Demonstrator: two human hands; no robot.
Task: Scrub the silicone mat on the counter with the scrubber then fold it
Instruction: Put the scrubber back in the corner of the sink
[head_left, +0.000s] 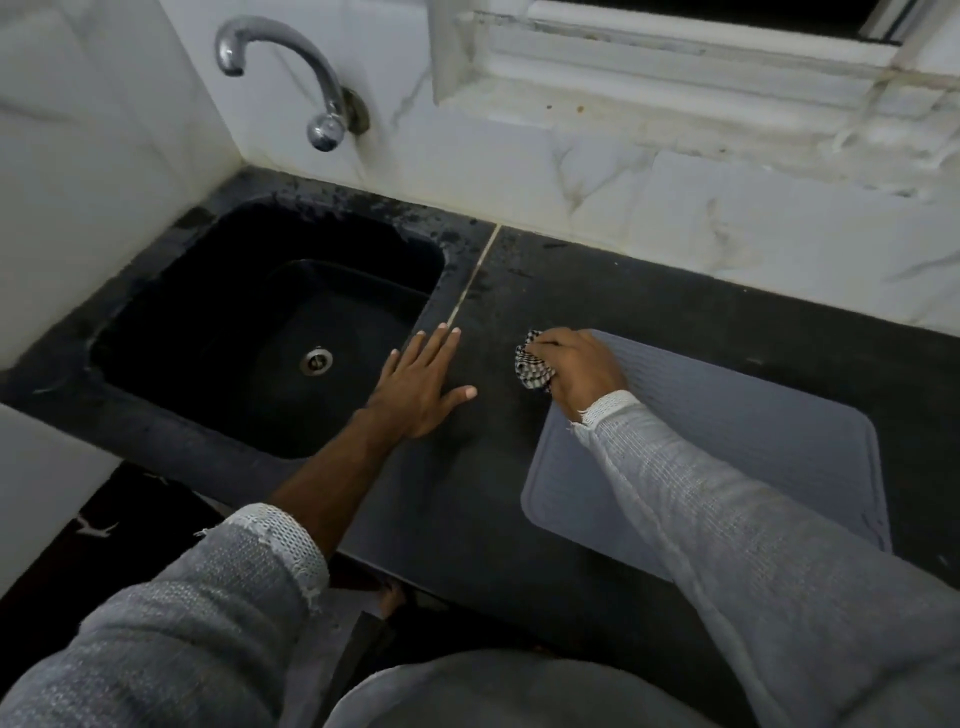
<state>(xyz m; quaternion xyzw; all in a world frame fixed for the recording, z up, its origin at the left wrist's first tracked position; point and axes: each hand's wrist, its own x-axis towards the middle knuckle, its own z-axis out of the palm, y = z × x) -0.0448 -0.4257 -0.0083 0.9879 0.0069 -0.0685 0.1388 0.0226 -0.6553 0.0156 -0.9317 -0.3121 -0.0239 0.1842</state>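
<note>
Right hand (582, 371) grip is curled tight around the scrubber (532, 366), a black-and-white checkered wad, fingers wrapped over its top. Scrubber sits at the far-left corner of the silicone mat (753, 447), partly over the bare tabletop (649, 301) just off the mat edge; whether it presses the surface cannot be told. Left hand (421, 387) grip is spread flat, fingers straight and together, thumb out, palm down on the tabletop between sink and mat, holding nothing.

Sink (249, 322): black basin set into the tabletop at left, only a metal drain (317, 361) showing at its bottom. Chrome tap (291, 73) comes off the wall above it.

Mat: grey, ribbed, rounded corners, lying flat and unfolded on the tabletop right of the sink. Long axis runs from near-left to far-right across the view, slightly skewed to the tabletop edge. Right sleeve (727, 519) crosses over its near-left part.
</note>
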